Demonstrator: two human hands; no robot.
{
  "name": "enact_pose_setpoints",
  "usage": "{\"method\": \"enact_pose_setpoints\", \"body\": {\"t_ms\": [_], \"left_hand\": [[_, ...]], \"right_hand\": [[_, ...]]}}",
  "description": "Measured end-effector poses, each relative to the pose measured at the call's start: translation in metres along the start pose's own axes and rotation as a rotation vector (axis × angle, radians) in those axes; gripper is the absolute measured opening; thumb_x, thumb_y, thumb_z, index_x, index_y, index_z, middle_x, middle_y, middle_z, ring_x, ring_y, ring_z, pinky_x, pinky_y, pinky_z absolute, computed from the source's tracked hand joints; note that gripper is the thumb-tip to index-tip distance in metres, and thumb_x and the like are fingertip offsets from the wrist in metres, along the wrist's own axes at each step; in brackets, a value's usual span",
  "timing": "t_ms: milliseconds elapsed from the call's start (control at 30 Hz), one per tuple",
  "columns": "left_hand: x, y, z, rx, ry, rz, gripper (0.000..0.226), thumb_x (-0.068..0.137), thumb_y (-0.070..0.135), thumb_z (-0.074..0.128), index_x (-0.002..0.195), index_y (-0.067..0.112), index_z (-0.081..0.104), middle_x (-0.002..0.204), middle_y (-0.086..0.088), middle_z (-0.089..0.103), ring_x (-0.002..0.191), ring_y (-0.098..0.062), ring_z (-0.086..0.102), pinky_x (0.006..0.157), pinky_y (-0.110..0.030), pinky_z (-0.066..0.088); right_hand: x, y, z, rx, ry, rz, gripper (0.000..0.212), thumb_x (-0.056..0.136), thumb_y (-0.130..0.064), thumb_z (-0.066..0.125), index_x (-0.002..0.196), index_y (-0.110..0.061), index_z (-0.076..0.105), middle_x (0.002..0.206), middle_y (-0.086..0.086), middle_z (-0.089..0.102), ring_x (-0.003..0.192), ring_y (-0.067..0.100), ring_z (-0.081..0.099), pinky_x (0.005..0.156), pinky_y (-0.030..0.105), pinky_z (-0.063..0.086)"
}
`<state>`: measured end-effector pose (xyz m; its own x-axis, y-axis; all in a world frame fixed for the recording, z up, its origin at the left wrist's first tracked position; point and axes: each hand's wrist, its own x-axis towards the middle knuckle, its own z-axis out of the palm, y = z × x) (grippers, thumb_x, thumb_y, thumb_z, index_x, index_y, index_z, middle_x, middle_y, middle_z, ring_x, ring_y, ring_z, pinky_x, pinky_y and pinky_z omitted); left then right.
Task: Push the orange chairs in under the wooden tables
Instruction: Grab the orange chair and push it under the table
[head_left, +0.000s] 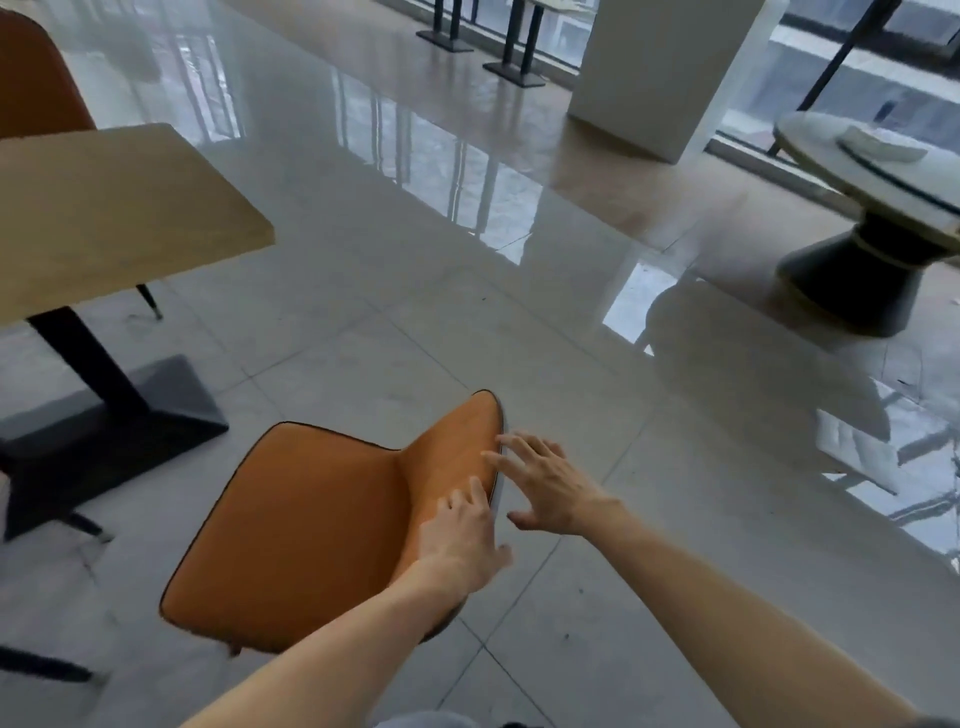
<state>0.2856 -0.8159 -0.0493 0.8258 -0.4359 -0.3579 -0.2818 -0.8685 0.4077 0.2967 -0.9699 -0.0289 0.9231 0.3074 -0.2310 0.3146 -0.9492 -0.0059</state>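
Note:
An orange chair (306, 530) stands on the tiled floor just in front of me, its seat facing left toward a wooden table (104, 213) on a black pedestal base (130, 410). My left hand (462, 545) lies on the chair's backrest near its top edge, fingers spread flat. My right hand (545, 483) hovers open at the backrest's rim, fingertips touching or nearly touching it. The chair sits apart from the table, clear of its top. A second orange chair (36, 78) shows behind the table at the far left.
A round white table (883, 176) on a dark cone base stands at the right. A white pillar (665, 73) and black table legs (514, 47) are at the back by the windows. Glossy tiled floor stretches between them.

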Motion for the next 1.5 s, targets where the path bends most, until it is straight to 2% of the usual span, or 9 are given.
{"method": "enact_pose_setpoints", "body": {"t_ms": [133,233,333,433,567,667,800,933,1500], "left_hand": [[0.014,-0.004,0.009,0.061,0.042,-0.145,0.095,0.082,0.046,0.061,0.149,0.010,0.004,0.139,-0.011,0.037,0.122,-0.030,0.040,0.090,-0.043,0.048],[0.018,-0.002,0.016,0.025,0.060,-0.258,0.092,0.083,0.045,0.060,0.149,0.011,0.006,0.138,-0.012,0.039,0.120,-0.031,0.042,0.091,-0.043,0.047],[0.020,0.010,0.021,0.065,0.109,-0.362,0.084,0.085,0.040,0.059,0.148,0.012,0.011,0.136,-0.014,0.042,0.118,-0.031,0.046,0.091,-0.042,0.045],[0.022,0.023,0.032,0.055,0.183,-0.501,0.075,0.085,0.033,0.062,0.145,0.014,0.020,0.131,-0.012,0.049,0.113,-0.030,0.051,0.089,-0.040,0.047],[0.023,0.032,0.050,-0.030,0.280,-0.646,0.078,0.048,0.032,0.091,0.116,0.019,0.056,0.093,-0.005,0.070,0.079,-0.022,0.068,0.065,-0.035,0.058],[0.024,0.038,0.056,-0.001,0.375,-0.707,0.070,0.038,0.033,0.093,0.100,0.020,0.066,0.079,0.000,0.070,0.068,-0.018,0.067,0.055,-0.031,0.055],[0.022,0.036,0.061,0.000,0.464,-0.701,0.062,0.047,0.032,0.088,0.103,0.020,0.066,0.083,0.003,0.071,0.072,-0.015,0.067,0.057,-0.028,0.056],[0.019,0.026,0.062,-0.010,0.551,-0.623,0.051,0.052,0.030,0.083,0.100,0.020,0.069,0.082,0.007,0.071,0.068,-0.012,0.067,0.051,-0.024,0.053],[-0.003,-0.077,0.027,0.171,0.530,-0.513,0.057,0.052,0.037,0.089,0.103,0.019,0.068,0.089,0.003,0.074,0.071,-0.013,0.070,0.056,-0.025,0.057]], "right_hand": [[0.041,0.029,0.008,-0.073,-0.053,-0.235,0.092,0.074,-0.043,0.072,0.147,-0.026,0.019,0.156,0.011,0.016,0.144,0.032,0.005,0.115,0.052,0.005],[0.076,0.042,0.014,-0.119,-0.103,-0.435,0.093,0.071,-0.048,0.074,0.146,-0.027,0.023,0.154,0.012,0.025,0.143,0.035,0.014,0.113,0.058,0.004],[0.104,0.052,0.012,-0.181,-0.128,-0.628,0.092,0.064,-0.058,0.074,0.141,-0.025,0.035,0.141,0.009,0.047,0.129,0.035,0.042,0.107,0.057,0.023],[0.123,0.060,0.011,-0.202,-0.126,-0.804,0.083,0.061,-0.066,0.071,0.130,-0.026,0.048,0.126,0.003,0.060,0.110,0.028,0.059,0.096,0.051,0.042],[0.132,0.065,0.020,-0.169,0.032,-0.964,0.065,0.049,-0.067,0.075,0.099,-0.025,0.066,0.094,-0.004,0.072,0.078,0.018,0.069,0.070,0.040,0.057],[0.133,0.069,0.029,-0.102,0.164,-0.994,0.054,0.051,-0.059,0.075,0.088,-0.020,0.067,0.086,-0.002,0.073,0.072,0.020,0.068,0.066,0.037,0.056],[0.138,0.072,0.038,-0.083,0.218,-0.990,0.043,0.060,-0.056,0.064,0.082,-0.019,0.066,0.081,0.000,0.072,0.069,0.022,0.067,0.067,0.036,0.053],[0.139,0.070,0.044,-0.053,0.249,-0.973,0.040,0.058,-0.053,0.071,0.075,-0.017,0.063,0.072,0.001,0.069,0.062,0.024,0.064,0.062,0.034,0.051],[0.174,-0.010,0.046,0.063,0.334,-0.825,0.032,0.058,-0.042,0.070,0.059,-0.014,0.055,0.056,0.001,0.060,0.052,0.024,0.057,0.055,0.032,0.048]]}}
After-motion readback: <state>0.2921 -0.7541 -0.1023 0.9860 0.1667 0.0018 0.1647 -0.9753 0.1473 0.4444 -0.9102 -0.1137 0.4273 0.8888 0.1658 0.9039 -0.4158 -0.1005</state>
